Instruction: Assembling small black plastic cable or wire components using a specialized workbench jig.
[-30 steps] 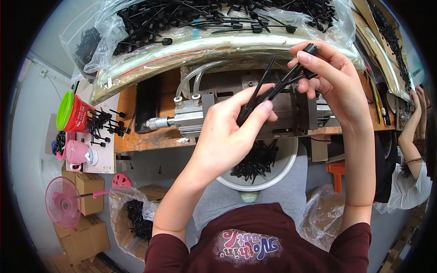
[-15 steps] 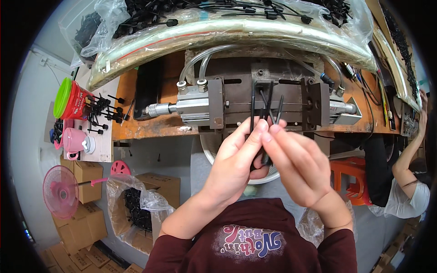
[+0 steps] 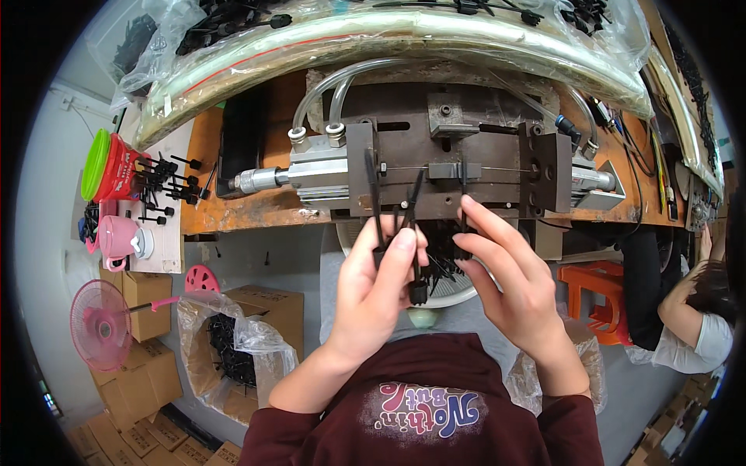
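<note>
In front of the fixture: you hold thin black plastic ties [image 3: 375,203] upright, their tips standing against the metal fixture [image 3: 458,167] at the worktop's near edge.
Ties: slim, straight, matte black strips with small blocky heads; one head [image 3: 418,292] hangs low between your hands.
Left hand [image 3: 371,295]: your fingers are clenched around the ties, thumb pressed on the front.
Right hand [image 3: 519,289]: your fingers are loosely spread; the index tip touches one black strip near the fixture. I cannot tell whether it pinches it.
Fixture: dark, worn steel blocks bolted together, with a silvery cylinder [image 3: 289,177] on its left and clear tubes [image 3: 326,89] looping over the top.
Bowl: a round white bowl [image 3: 454,293] sits below your hands, holding a tangle of black pieces.
Worktop [image 3: 203,147]: orange-brown board, scuffed and stained; loose black ties lie on a white patch at its left end, beside a red and green container [image 3: 109,167] and a pink mug [image 3: 118,238].
Above: clear crinkled plastic bags [image 3: 404,31] filled with black parts.
Floor: cardboard boxes [image 3: 144,291], a pink fan [image 3: 99,325], an open bag-lined box [image 3: 233,342], an orange stool [image 3: 598,291].
Right edge: another person [image 3: 699,318] in a white sleeve.
</note>
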A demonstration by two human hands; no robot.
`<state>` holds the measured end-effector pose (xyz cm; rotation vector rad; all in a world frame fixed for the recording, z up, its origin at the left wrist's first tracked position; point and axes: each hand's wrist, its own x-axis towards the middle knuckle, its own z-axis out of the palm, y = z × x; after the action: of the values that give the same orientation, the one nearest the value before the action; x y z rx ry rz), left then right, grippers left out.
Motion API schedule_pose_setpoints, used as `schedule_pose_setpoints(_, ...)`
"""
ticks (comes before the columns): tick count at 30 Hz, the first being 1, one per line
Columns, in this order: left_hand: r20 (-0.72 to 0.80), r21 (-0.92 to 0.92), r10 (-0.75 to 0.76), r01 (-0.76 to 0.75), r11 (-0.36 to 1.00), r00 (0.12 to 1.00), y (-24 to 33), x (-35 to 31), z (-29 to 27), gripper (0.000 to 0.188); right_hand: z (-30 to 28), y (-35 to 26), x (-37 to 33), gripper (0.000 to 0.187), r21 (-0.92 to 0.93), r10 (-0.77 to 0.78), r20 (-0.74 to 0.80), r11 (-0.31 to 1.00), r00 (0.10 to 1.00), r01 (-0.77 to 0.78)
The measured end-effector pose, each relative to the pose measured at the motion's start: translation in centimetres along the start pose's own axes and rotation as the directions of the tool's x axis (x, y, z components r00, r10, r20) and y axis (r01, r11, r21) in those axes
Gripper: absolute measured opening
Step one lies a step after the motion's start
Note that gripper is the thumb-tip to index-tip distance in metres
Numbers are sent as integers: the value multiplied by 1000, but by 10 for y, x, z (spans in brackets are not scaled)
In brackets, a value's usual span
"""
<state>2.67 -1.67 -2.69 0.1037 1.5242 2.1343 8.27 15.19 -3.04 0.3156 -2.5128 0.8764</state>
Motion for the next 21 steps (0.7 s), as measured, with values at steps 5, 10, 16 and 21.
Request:
schedule_pose_setpoints(5,-5,42,44,-44,998,999,11,-9,1,19,7,6,7,25,-236,-18,103,971,995,42)
schedule_pose_setpoints(10,47,-23,98,-97,995,994,10,-9,-6,18,8,5,16,25,-284,-29,92,957,995,54)
schedule_pose_setpoints(16,51,-4,76,-76,997,996,9,-7,-5,16,4,5,18,24,-361,-2,117,931,993,44)
schedule_pose_setpoints(21,53,-18,74,-73,997,996,7,-4,-4,15,1,3,23,25,-356,25,139,934,990,27)
